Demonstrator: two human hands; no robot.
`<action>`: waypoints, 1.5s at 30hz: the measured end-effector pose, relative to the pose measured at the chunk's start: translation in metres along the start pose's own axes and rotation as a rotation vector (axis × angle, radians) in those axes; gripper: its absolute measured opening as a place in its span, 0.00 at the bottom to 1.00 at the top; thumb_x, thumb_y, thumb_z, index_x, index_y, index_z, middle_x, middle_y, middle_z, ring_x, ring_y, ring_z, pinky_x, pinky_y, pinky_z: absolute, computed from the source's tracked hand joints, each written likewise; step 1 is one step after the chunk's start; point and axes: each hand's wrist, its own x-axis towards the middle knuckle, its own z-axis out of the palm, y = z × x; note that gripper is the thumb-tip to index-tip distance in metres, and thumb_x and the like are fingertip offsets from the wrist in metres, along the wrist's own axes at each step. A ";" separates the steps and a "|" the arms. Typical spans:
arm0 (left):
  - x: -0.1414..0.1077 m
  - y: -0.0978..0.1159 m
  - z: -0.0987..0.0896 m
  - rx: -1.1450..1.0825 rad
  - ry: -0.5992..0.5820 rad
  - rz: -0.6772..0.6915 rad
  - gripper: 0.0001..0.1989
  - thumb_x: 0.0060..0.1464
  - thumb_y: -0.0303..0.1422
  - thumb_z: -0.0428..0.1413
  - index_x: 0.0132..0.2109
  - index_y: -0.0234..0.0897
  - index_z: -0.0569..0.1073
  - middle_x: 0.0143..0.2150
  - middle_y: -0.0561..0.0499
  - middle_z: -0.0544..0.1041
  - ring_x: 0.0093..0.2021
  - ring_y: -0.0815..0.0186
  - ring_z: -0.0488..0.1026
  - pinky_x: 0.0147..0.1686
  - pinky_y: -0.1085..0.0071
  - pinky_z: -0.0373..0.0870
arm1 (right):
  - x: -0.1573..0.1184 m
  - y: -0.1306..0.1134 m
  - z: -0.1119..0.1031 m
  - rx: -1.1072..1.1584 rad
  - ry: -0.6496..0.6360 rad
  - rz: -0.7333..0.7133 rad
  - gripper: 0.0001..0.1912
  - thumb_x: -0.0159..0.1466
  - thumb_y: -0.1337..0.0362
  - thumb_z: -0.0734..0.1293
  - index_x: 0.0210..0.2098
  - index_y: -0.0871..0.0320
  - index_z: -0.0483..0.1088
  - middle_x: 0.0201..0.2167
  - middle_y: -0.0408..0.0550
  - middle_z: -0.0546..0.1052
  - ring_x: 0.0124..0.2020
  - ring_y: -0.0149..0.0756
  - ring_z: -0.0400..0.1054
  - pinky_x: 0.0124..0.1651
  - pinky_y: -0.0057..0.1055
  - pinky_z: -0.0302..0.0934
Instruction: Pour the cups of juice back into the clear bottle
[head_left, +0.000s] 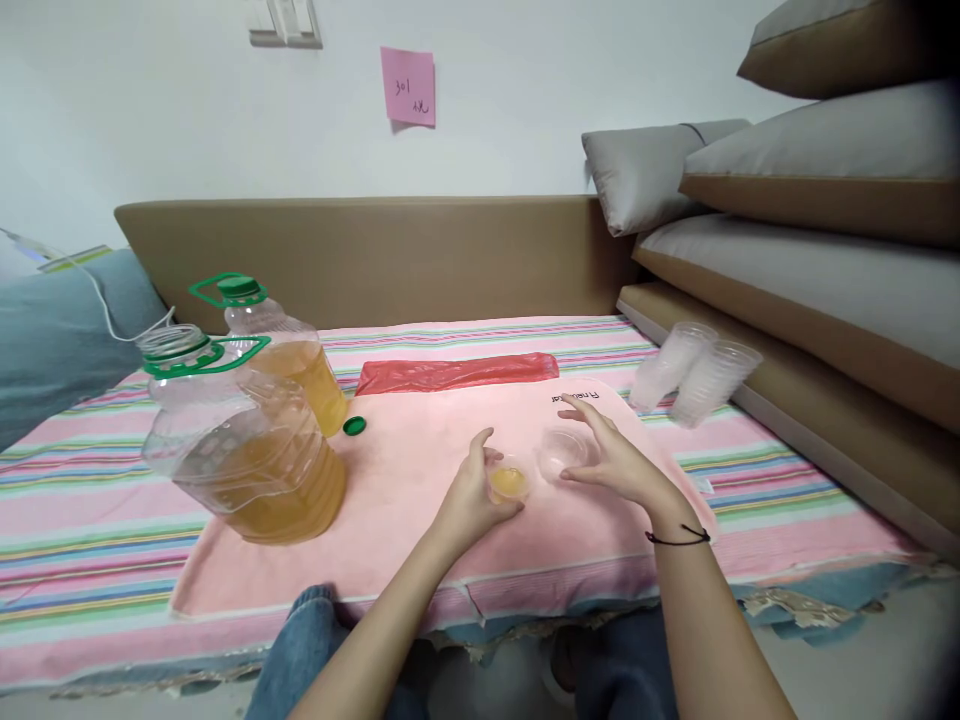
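My left hand (480, 487) is curled around the left side of a small clear plastic cup (510, 484) with yellow liquid in it. The thumb lies along the cup's near side and the fingers along its far side. Just to the right stands a second clear plastic cup (559, 455), with no coloured liquid visible. Beside this one, my right hand (607, 455) is spread, thumb near the cup's front and fingers apart beyond its far side. Both cups are on a pink towel (420, 500).
Two large jugs of amber liquid, an uncapped front jug (262, 480) and a capped rear jug (300, 370), stand at left. A green cap (355, 426) lies near them. Behind is a red plastic bag (457, 373). Stacked clear cups (712, 385) lie at right beside piled cushions (817, 270).
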 end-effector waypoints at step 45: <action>0.015 0.088 0.052 -0.391 0.017 0.157 0.54 0.41 0.33 0.68 0.66 0.42 0.42 0.59 0.37 0.67 0.63 0.52 0.64 0.61 0.54 0.60 | -0.046 -0.022 0.023 0.452 0.504 -0.008 0.30 0.52 0.58 0.76 0.53 0.53 0.66 0.50 0.54 0.77 0.55 0.46 0.71 0.58 0.48 0.66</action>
